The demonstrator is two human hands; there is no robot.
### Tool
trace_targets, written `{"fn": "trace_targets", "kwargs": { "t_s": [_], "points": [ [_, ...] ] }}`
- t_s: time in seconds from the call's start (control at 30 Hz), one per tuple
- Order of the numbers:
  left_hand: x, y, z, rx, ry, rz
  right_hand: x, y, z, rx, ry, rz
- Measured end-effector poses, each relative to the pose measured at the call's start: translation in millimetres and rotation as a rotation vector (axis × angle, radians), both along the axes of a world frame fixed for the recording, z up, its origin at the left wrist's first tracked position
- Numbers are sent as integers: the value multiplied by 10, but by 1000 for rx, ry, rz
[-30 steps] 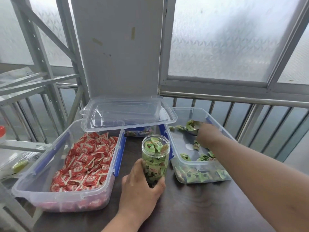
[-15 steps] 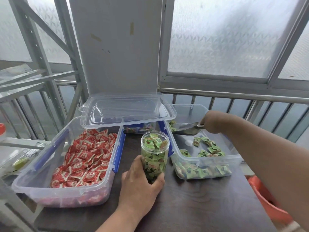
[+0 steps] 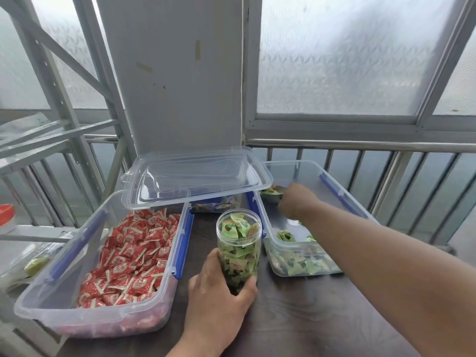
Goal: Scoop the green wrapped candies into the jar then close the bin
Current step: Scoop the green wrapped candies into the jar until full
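Closest in, the left hand [image 3: 219, 295] wraps its fingers [image 3: 248, 284] round the base of the one clear jar [image 3: 239, 249], upright on the dark table [image 3: 296, 318] and nearly full of green wrapped candies [image 3: 301, 264]. Two open bins flank it: red candies [image 3: 134, 256] on the left, the green-candy bin [image 3: 332, 186] on the right. Deeper in that bin, the blurred right hand [image 3: 296, 204] curls on a loaded scoop [image 3: 271, 193]. One clear lid [image 3: 195, 176] lies behind.

Soft daylight through frosted windows [image 3: 342, 55], wide-angle edge bending, right hand [image 3: 296, 204] motion-blurred
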State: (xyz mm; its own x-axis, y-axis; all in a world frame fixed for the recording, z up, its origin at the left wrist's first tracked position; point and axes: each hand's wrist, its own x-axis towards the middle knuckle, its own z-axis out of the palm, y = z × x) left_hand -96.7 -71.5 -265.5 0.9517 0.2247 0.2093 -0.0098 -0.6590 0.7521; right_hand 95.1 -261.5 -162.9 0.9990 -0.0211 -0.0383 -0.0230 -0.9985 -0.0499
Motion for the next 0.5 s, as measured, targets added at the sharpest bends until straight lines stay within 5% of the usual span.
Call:
{"fn": "trace_targets", "kwargs": {
  "t_s": [0.27, 0.5],
  "points": [
    [-10, 1, 13, -2, 4, 0, 10, -93, -76, 22, 200, -65],
    [-4, 6, 10, -12, 8, -8, -51, -193, 51, 36, 66, -67]
  ]
}}
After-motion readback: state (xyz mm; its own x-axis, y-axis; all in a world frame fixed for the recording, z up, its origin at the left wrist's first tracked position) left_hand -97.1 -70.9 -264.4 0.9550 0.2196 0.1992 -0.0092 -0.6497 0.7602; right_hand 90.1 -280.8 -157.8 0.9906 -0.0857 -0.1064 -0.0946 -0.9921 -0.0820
